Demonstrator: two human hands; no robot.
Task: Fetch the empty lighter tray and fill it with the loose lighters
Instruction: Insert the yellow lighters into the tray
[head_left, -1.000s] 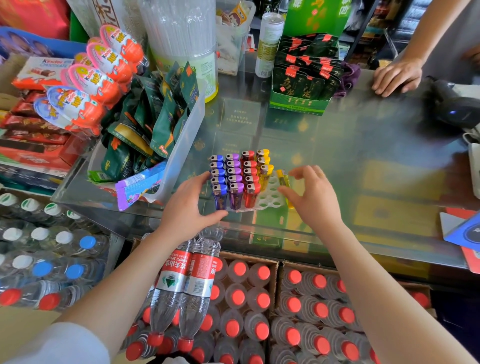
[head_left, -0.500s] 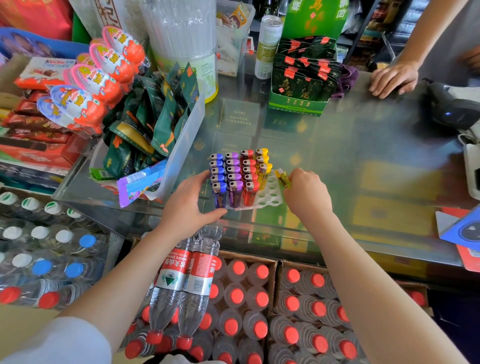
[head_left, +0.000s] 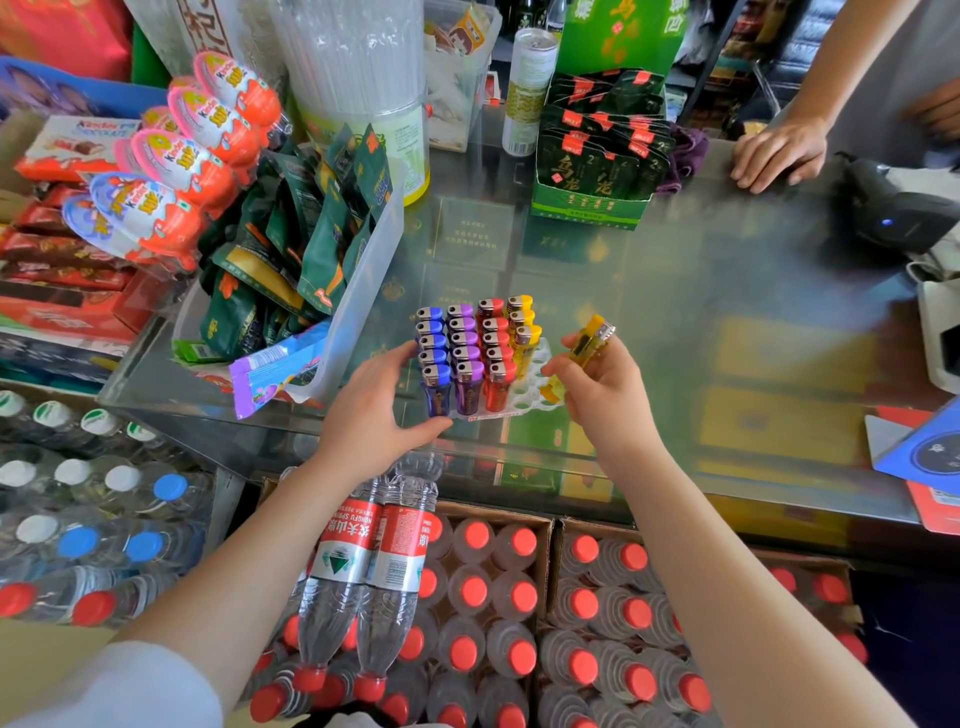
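A white lighter tray (head_left: 532, 392) stands on the glass counter, holding rows of blue (head_left: 434, 384), purple (head_left: 466, 382), red (head_left: 497, 382) and yellow lighters (head_left: 525, 343); its front right holes are empty. My left hand (head_left: 376, 415) grips the tray's left front corner, thumb under the front edge. My right hand (head_left: 605, 392) pinches a yellow lighter (head_left: 589, 340), tilted, lifted just right of the tray. Another yellow lighter (head_left: 551, 392) lies by the tray under that hand.
A clear bin of green snack packets (head_left: 311, 249) stands left of the tray. A green display box (head_left: 597, 161) sits behind. Another person's hand (head_left: 779, 153) rests at the far right, near a black scanner (head_left: 904, 218). Bottled water (head_left: 467, 613) fills cartons below the counter.
My right hand closed on a yellow lighter off the counter and raised it beside the tray. My left hand stayed on the tray's corner.
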